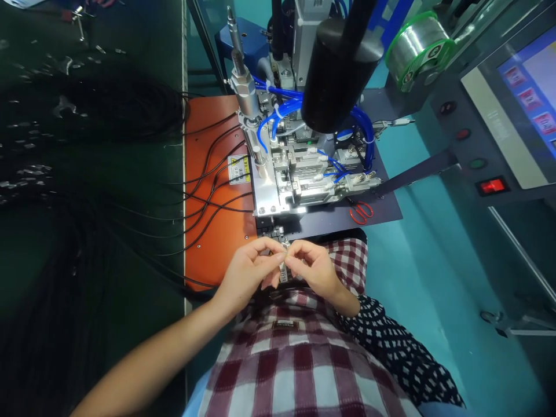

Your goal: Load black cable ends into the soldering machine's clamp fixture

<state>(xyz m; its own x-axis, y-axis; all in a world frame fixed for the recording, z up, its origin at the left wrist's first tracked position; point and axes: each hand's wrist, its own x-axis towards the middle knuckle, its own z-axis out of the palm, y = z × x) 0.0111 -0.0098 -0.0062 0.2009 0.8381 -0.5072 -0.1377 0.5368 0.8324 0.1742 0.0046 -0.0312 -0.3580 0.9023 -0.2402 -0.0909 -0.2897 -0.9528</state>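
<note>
Surface: orange; black cables ran onto it, machine stood alongside;
Floor: teal;
Left hand, right hand: met before machine; fingers pinched at tips, anything between too small to tell.

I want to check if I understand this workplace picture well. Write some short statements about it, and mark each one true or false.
1. The fingertips of both hands, left hand and right hand, come close together. True.
2. The wire spool has a blue rim. False: its rim is green.
3. Several black cables run across the orange board. True.
4. The red-handled scissors lie on the orange board. False: they lie on the dark plate.
5. Both forearms are covered by sleeves. False: the left forearm is bare; a patterned sleeve covers the right one.
6. A red switch sits on the screen's housing. True.
</note>
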